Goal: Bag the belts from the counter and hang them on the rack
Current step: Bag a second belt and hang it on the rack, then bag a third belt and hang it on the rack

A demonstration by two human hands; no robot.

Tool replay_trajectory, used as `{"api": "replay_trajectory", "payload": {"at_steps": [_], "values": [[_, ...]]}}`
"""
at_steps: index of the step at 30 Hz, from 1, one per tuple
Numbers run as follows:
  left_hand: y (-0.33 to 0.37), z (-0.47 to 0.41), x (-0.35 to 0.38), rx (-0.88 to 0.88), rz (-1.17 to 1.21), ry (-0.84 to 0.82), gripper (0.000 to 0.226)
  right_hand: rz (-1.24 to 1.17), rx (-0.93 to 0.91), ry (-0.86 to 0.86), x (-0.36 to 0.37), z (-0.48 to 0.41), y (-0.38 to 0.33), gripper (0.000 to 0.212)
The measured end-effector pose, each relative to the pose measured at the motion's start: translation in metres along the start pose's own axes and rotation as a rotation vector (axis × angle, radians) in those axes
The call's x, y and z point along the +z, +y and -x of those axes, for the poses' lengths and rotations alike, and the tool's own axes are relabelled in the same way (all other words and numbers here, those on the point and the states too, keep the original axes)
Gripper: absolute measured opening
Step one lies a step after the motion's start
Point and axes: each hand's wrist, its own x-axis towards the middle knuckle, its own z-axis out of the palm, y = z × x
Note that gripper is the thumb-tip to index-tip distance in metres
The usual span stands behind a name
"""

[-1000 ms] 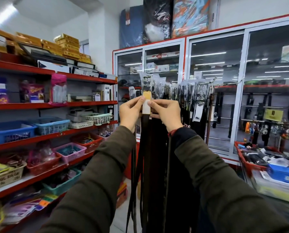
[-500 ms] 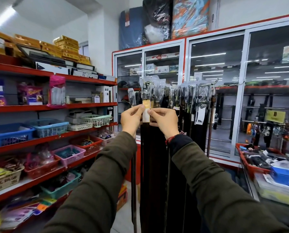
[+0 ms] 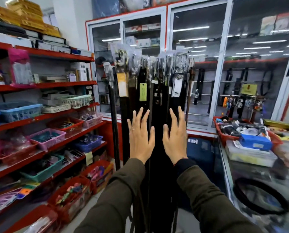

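Several dark bagged belts (image 3: 157, 101) hang in a row from the rack (image 3: 182, 54) straight ahead, their tops in clear plastic. One brown belt with a yellow and white label (image 3: 122, 84) hangs at the left of the row. My left hand (image 3: 140, 137) and my right hand (image 3: 175, 137) are both open, fingers spread, side by side in front of the hanging belts, lower than the labels. Neither holds anything. A coiled black belt (image 3: 259, 195) lies on the glass counter (image 3: 233, 174) at the lower right.
Red shelves (image 3: 56, 113) with plastic baskets of small goods fill the left side. Glass display cabinets (image 3: 199, 64) stand behind the rack. A red tray (image 3: 222, 133) of items and a blue box (image 3: 254, 142) crowd the counter at right.
Both hands let go of the labelled brown belt at the rack top and dropped lower, opening flat. The belt now hangs by itself. The view has tilted down and right.
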Motion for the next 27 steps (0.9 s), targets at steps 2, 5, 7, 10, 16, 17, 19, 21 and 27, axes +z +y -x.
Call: {"api": "replay_trajectory", "payload": {"at_steps": [2,5,7,10,16,17,19,21,27], "values": [[0.007,0.023,0.022,0.000,0.038,-0.060,0.057,0.113,0.004,-0.036,-0.010,0.021,0.025,0.058],[0.018,0.051,0.054,-0.002,0.072,-0.136,0.057,0.236,0.050,-0.073,-0.029,0.051,0.061,0.058],[0.028,0.068,0.074,0.017,0.088,-0.193,0.058,0.325,0.098,-0.087,-0.041,0.072,0.084,0.059],[0.044,0.095,0.103,0.063,0.103,-0.281,0.059,0.414,0.173,-0.111,-0.064,0.104,0.117,0.060],[0.077,0.138,0.163,0.102,0.135,-0.526,0.060,0.608,0.360,-0.165,-0.119,0.158,0.181,0.063],[0.083,0.143,0.173,0.106,0.146,-0.581,0.061,0.639,0.403,-0.184,-0.128,0.164,0.191,0.065],[0.094,0.151,0.191,0.127,0.167,-0.698,0.064,0.689,0.492,-0.249,-0.149,0.175,0.210,0.069],[0.107,0.158,0.207,0.165,0.212,-0.842,0.068,0.729,0.575,-0.341,-0.169,0.183,0.226,0.076],[0.159,0.179,0.260,0.308,0.120,-1.274,0.084,0.911,0.711,-0.687,-0.213,0.188,0.279,0.080]]}}
